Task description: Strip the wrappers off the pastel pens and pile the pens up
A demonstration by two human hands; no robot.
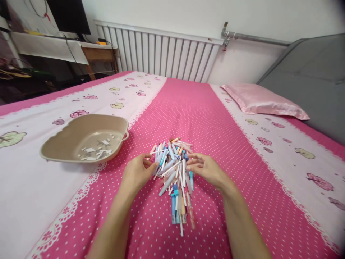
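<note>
A heap of small pens and thin sticks [174, 172], blue, white, pink and orange, lies on the pink dotted bedspread [205, 118] in front of me. My left hand [137, 173] rests at the heap's left edge with its fingers curled and pinched towards the sticks; what they hold is hidden. At the right edge my right hand [206, 168] has its fingers stretched out, their tips touching the sticks.
A beige plastic basin [84, 138] with several small white pieces in it stands on the bedspread at the left. A pink pillow [261, 100] lies at the back right beside a grey headboard [309, 79]. A white radiator [161, 54] lines the far wall.
</note>
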